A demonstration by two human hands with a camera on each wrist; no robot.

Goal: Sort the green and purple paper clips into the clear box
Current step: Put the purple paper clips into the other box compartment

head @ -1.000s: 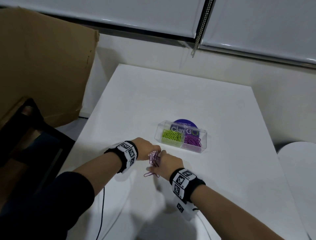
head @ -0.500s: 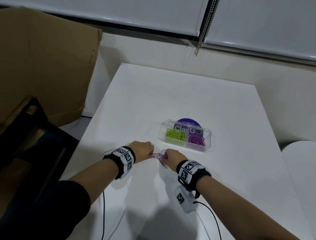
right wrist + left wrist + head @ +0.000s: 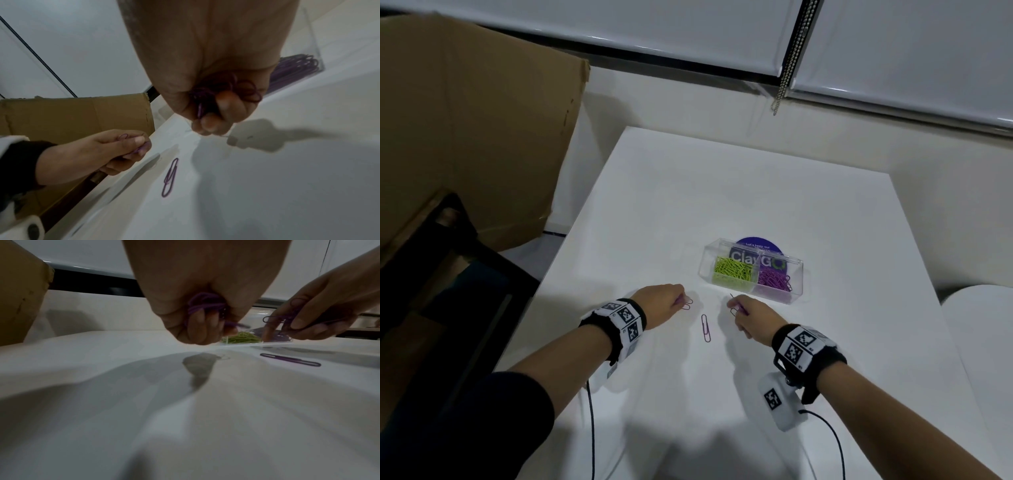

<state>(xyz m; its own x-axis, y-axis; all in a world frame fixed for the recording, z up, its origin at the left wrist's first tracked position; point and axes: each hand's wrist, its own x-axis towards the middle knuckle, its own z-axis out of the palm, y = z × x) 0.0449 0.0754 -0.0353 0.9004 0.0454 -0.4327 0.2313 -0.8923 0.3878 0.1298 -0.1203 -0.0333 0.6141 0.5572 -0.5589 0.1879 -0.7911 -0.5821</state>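
Both the left hand [image 3: 662, 303] and right hand [image 3: 751, 320] pinch tangled purple clips [image 3: 224, 91] — any could snag and drop beside the loose clip [image 3: 706, 328] at lower centre, short of the clear box [image 3: 751, 270].

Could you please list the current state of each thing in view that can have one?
left hand: grips purple clips, just above the table.
right hand: grips a bunch of purple clips.
loose purple clip: flat on the table between the hands, untouched.
clear box: open-topped, on the table; green clips in its left compartment, purple clips in its right.
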